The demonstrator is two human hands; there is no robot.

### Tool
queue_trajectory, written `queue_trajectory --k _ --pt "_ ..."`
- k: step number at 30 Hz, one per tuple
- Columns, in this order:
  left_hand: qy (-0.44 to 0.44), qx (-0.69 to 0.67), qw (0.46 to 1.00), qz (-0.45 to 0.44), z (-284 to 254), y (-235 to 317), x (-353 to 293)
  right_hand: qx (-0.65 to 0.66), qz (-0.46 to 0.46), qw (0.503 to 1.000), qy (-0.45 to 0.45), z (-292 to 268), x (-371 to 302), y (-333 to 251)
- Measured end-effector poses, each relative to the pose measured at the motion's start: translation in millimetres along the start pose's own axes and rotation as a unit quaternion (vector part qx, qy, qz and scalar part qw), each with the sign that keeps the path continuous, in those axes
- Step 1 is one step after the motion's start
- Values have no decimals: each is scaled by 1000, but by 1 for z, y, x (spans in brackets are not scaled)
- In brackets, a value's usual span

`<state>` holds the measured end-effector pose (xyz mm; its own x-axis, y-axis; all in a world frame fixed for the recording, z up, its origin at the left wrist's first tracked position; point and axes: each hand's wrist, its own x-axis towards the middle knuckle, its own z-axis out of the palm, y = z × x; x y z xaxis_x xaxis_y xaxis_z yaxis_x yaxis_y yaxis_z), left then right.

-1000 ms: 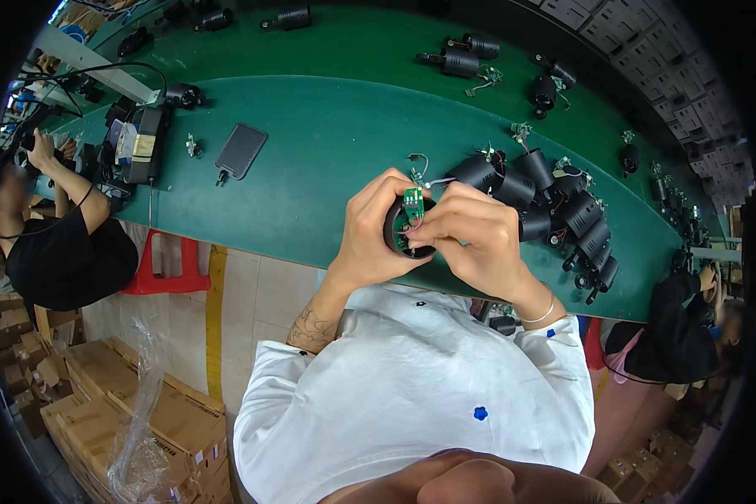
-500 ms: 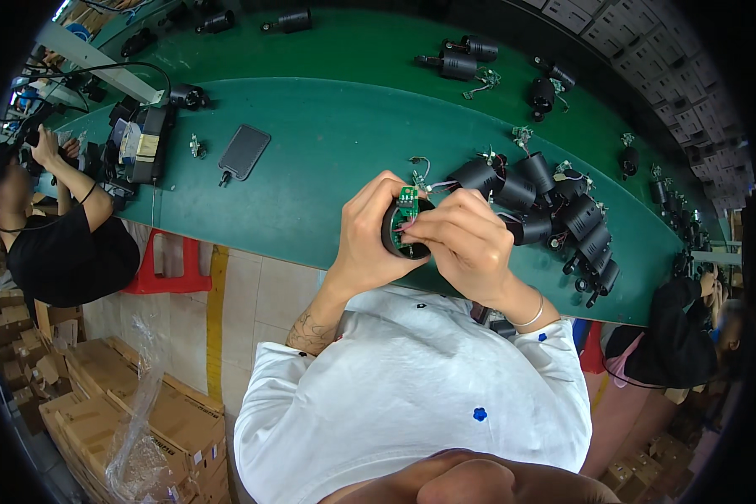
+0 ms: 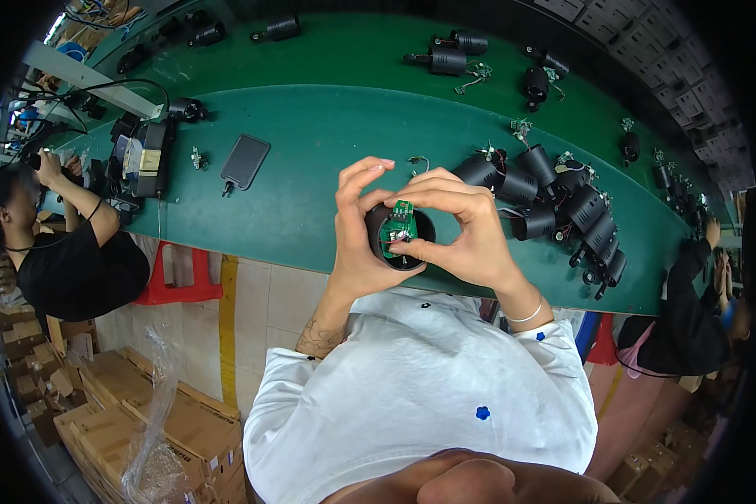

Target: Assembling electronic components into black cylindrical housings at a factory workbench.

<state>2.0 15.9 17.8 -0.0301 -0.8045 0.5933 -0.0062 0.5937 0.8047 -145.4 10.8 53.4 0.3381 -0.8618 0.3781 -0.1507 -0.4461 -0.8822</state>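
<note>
Close in front of my chest, my left hand [image 3: 354,225] holds a black cylindrical housing [image 3: 426,225] from the left, its open end facing up. The thumb and palm wrap its side while the forefinger stretches away. A green circuit board [image 3: 402,213] with black components stands tilted at the mouth of the housing. My right hand [image 3: 469,220] pinches the board between thumb and fingertips, thumb at its lower edge, fingers at its top. Wires inside the housing are mostly hidden. A small loose board with a wire [image 3: 419,163] lies on the green table [image 3: 319,134] just beyond my hands.
Several black housings [image 3: 533,222] with wired boards crowd the table at right. More lie along the far green strip [image 3: 378,50]. A dark card-shaped case [image 3: 246,161] lies left. Co-workers sit at both sides, near a red stool [image 3: 195,273]. Cardboard boxes [image 3: 143,403] stand lower left.
My right fingers have moved from inside the housing to the circuit board's edges and spread wider. The board has dropped slightly lower, and my left forefinger has lifted away.
</note>
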Motion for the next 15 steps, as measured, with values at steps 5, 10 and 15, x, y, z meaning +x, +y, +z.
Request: queue_trajectory --k 5,10,15 --pt "-32 72 997 10 -4 -4 -3 55 12 998 9 5 -3 5" --pt "-66 67 995 -39 -7 -3 -6 49 6 999 0 5 -3 7" --pt "-53 44 995 -74 -6 0 -5 246 125 961 -4 4 0 18"
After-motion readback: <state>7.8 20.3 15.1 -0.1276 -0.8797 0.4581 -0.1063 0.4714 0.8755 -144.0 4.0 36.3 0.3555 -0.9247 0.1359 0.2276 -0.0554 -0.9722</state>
